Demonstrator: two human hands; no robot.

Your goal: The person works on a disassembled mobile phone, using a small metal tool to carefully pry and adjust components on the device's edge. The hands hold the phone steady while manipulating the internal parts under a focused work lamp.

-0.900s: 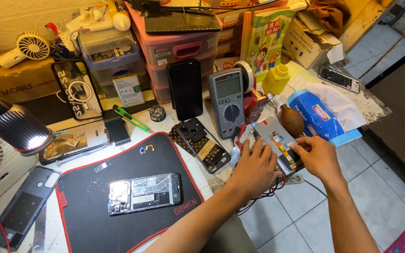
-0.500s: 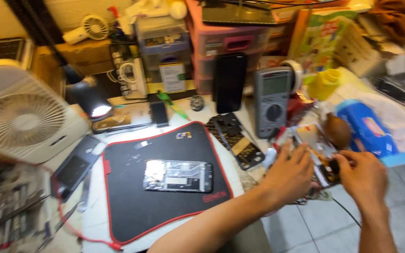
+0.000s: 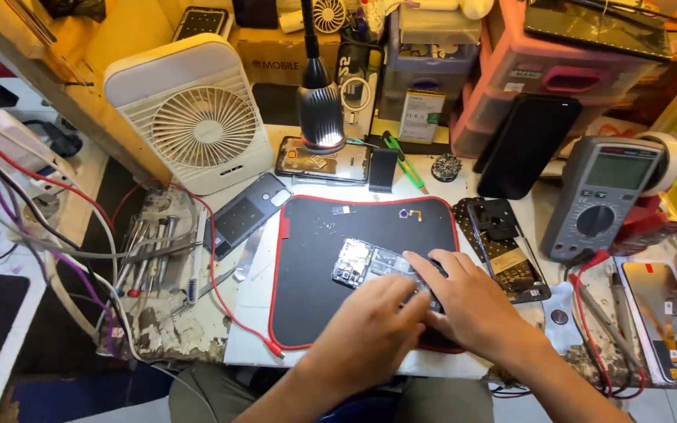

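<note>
Opened phone (image 3: 363, 265), its back off and circuit board bare, lies on the black red-edged mat (image 3: 307, 305) at the middle of the bench. Both hands rest on its right half: the left hand (image 3: 370, 333) lies curled over it, fingers bent down onto the frame, and the right hand (image 3: 472, 301) covers the far end with fingers flat; whether either pinches anything I cannot tell. Pressing hard on the exposed board could crack a part or tear a ribbon. Tiny loose bits (image 3: 324, 227) on the mat could be swept off by a wrist. The red wire (image 3: 233, 317) trailing along the mat's edge could snag a forearm.
</note>
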